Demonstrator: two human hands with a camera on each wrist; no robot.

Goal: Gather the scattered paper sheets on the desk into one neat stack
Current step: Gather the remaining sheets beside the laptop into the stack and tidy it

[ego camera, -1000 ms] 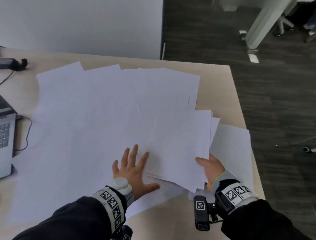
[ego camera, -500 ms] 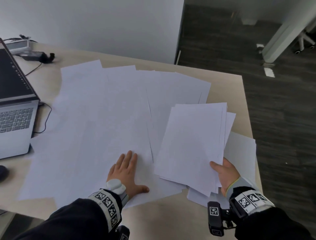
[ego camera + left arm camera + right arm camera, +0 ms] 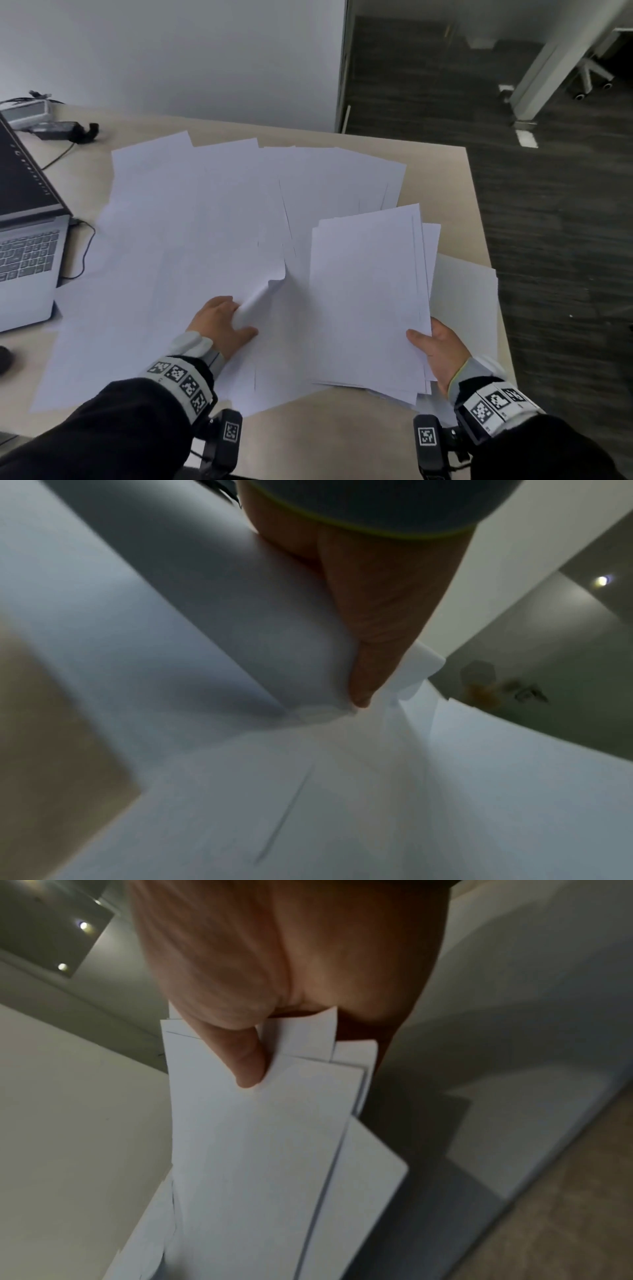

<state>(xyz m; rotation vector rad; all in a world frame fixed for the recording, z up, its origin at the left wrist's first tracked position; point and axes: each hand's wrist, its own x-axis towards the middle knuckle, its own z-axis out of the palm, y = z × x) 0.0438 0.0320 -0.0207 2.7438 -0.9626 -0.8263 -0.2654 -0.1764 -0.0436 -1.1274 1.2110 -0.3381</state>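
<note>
Desk (image 3: 445, 178): laptop (image 3: 27, 260) beside sheets (image 3: 191, 219).

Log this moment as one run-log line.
left hand: pinching sheet edge | right hand: holding stack | loose sheets: spread on desk

2 hands at work, both reaching forward from dark sleeves with patterned wrist bands.

The left hand (image 3: 221, 323) lies knuckles up, fingers curled and thumb stretched toward the right hand, pinching up a fold of a paper sheet (image 3: 263, 294). The right hand (image 3: 436, 349), well apart from it, grips a sheaf of sheets (image 3: 370, 298) at its near corner, thumb on top, fingers hidden underneath.
</note>
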